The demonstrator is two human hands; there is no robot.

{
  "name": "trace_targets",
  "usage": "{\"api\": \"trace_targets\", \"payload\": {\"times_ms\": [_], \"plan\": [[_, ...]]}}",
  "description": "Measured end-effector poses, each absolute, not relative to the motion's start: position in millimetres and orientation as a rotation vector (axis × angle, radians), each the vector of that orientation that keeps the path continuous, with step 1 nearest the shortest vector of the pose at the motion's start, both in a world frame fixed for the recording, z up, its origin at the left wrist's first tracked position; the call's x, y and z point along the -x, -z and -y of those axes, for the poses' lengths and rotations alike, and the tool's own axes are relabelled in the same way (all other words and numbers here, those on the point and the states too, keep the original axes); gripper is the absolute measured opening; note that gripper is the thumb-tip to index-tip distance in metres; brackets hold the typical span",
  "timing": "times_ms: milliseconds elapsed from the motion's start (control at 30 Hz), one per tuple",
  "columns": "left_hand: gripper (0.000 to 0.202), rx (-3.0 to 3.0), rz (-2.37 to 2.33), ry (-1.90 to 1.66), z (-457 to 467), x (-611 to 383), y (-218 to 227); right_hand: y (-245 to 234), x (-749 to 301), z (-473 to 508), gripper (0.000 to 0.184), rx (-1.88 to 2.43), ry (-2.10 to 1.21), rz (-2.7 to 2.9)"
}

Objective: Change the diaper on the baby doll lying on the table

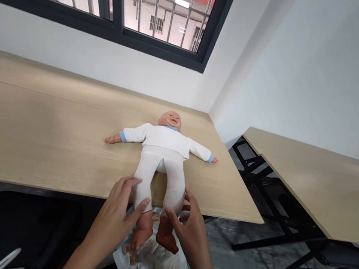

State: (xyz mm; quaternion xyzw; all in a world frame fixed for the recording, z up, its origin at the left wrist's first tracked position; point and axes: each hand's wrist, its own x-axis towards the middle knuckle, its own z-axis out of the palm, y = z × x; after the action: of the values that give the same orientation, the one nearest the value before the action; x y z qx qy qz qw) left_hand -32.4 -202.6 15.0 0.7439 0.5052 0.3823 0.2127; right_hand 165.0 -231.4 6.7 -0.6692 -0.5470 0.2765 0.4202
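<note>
A baby doll (164,150) in a white top and white trousers lies on its back on a light wooden table (52,137), arms spread, head toward the wall. Its bare feet hang over the table's near edge. My left hand (118,214) grips the hem of the doll's left-side trouser leg, thumb on the ankle. My right hand (188,228) pinches the hem of the other trouser leg just above the foot. Both hands are closed on the fabric.
A crumpled white plastic bag (152,263) lies below the feet. A dark chair (16,228) is at lower left. A second wooden table (316,184) with black legs stands to the right across a floor gap. A barred window (116,2) sits above.
</note>
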Motion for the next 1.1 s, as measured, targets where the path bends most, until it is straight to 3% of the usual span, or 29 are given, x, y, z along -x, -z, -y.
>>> {"api": "trace_targets", "payload": {"times_ms": [167,367,467,600,700,800,867,1000,1100], "plan": [[0.055,-1.978,-1.344,-1.145,221.9,17.3,10.4,-1.5,-145.7,228.0,0.07,1.724,-0.641,1.465],[0.064,-1.999,-1.226,-1.077,235.6,5.9,20.7,-2.7,-139.5,226.8,0.058,1.714,-0.623,1.496],[0.057,-1.956,-1.168,-1.086,234.7,12.6,17.4,-4.9,-151.6,228.3,0.06,1.675,-0.671,1.544],[0.018,-1.7,-1.175,-1.178,221.3,39.1,9.9,-6.3,-175.1,230.5,0.063,1.628,-0.743,1.542],[0.031,-1.684,-1.119,-0.836,208.8,65.5,13.1,-4.9,-187.1,228.9,0.057,1.602,-0.787,1.497],[0.022,-1.789,-1.059,-0.4,203.8,79.5,25.0,-1.1,-190.0,224.5,0.051,1.557,-0.809,1.447],[0.033,-1.804,-1.048,-0.313,205.2,74.9,32.5,1.6,-188.8,221.8,0.051,1.544,-0.81,1.408],[0.077,-1.834,-0.85,-0.221,213.5,42.5,42.2,3.7,-188.0,220.4,0.051,1.537,-0.797,1.417],[0.085,-1.845,-0.734,-0.168,222.4,21.9,57.8,3.1,-190.5,221.2,0.048,1.503,-0.798,1.455]]}}
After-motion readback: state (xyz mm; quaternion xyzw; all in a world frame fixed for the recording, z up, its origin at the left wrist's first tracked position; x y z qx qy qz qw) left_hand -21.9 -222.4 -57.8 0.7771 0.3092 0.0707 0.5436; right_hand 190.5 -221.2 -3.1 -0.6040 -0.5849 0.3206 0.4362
